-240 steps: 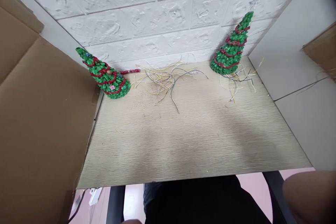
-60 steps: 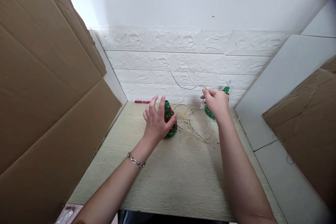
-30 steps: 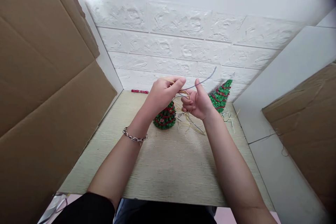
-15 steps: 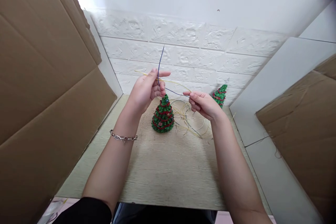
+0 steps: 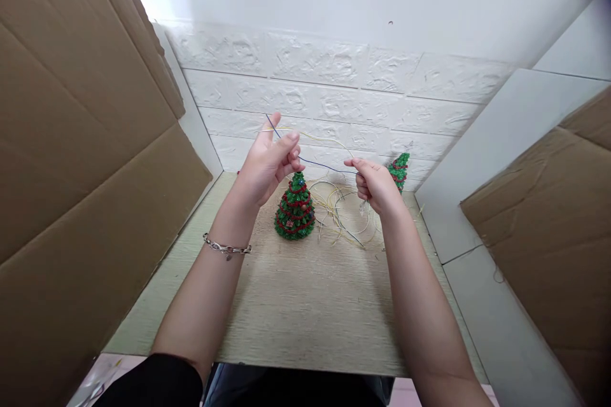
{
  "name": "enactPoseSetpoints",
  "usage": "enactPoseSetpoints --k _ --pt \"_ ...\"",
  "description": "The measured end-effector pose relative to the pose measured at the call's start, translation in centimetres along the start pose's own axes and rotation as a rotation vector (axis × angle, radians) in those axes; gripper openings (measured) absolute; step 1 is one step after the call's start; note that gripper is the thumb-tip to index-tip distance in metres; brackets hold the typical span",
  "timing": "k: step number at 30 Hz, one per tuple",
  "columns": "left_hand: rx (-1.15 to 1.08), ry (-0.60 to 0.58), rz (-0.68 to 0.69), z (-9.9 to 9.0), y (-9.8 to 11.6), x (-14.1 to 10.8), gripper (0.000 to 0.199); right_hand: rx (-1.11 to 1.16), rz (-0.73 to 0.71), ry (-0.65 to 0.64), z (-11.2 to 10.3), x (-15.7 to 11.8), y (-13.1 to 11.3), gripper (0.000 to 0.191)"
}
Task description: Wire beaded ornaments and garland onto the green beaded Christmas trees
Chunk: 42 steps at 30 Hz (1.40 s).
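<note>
Between my hands a dark blue wire [image 5: 324, 167] and a pale yellow wire [image 5: 319, 137] run side by side. My left hand [image 5: 265, 165] grips both, their loose ends sticking out past its thumb and forefinger. Pinched between the thumb and forefinger of my right hand [image 5: 377, 184] are the other ends. Under that hand shows a small clear piece [image 5: 364, 208], too small to make out. A green beaded Christmas tree [image 5: 294, 215] with red garland stands upright just below my left fingers.
Tangled yellow, white and dark wires [image 5: 334, 216] lie on the table [image 5: 296, 305] right of the tree. A second beaded tree [image 5: 400, 172] stands behind my right hand. Cardboard sheets [image 5: 90, 140] flank both sides, with a white brick-patterned wall [image 5: 315, 98] behind.
My right hand has moved slightly right, drawing the wires along. The blue wire's free end at my left hand has become shorter and tips left; my left fingers have shifted.
</note>
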State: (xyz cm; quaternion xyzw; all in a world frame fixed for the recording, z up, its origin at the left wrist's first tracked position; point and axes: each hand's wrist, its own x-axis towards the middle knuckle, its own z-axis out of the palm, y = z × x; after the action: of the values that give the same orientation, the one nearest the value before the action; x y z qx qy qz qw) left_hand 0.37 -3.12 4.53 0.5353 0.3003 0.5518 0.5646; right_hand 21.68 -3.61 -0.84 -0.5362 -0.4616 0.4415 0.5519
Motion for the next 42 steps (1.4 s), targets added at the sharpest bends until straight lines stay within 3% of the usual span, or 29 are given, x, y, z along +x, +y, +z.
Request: enactPoseSetpoints --k 2,4,7,10,12,14,16,21,26,29,37,42 --pt "-0.054 0.021 -0.007 0.4 -0.2 -0.1 0.096 -0.245 0.006 0.134 -0.3 0.4 0.4 0.034" --pt "-0.114 0.073 -0.009 0.6 -0.3 0.1 0.100 -0.499 -0.026 0.213 -0.6 0.5 0.6 0.037" --pt "-0.182 0.183 0.007 0.2 -0.6 0.7 0.097 -0.651 -0.079 0.193 -0.8 -0.1 0.0 0.038" --pt "-0.167 0.236 0.018 -0.6 -1.2 1.6 0.082 -0.602 -0.081 0.053 -0.9 -1.2 -1.3 0.038" --pt "-0.095 0.217 0.019 -1.4 -1.7 2.2 0.058 -0.530 -0.089 -0.015 -1.2 -1.9 -2.2 0.033" --pt "0.001 0.199 0.027 -2.0 -2.2 2.5 0.035 -0.429 -0.121 -0.016 -1.6 -2.4 -2.8 0.027" --pt "0.106 0.175 0.040 -2.5 -2.3 2.6 0.024 -0.319 -0.190 0.035 -2.1 -2.7 -3.3 0.025" --pt "0.474 0.060 0.070 -3.0 -2.2 2.1 0.023 -0.184 -0.438 0.199 -3.0 -3.4 -3.9 0.031" --pt "0.788 0.097 0.291 -3.1 -2.7 2.4 0.017 -0.246 -0.602 0.301 -2.7 -5.4 -5.1 0.032" --pt "0.897 0.098 0.311 -3.4 -2.9 2.6 0.014 -0.273 -0.648 0.329 -2.6 -6.5 -5.8 0.030" --pt "0.647 0.012 0.067 -3.2 -2.3 2.0 0.024 -0.319 -0.667 0.315 -2.7 -7.2 -6.0 0.024" --pt "0.558 -0.032 -0.003 -2.8 -2.0 1.9 0.021 -0.327 -0.659 0.303 -2.4 -7.5 -6.0 0.023"
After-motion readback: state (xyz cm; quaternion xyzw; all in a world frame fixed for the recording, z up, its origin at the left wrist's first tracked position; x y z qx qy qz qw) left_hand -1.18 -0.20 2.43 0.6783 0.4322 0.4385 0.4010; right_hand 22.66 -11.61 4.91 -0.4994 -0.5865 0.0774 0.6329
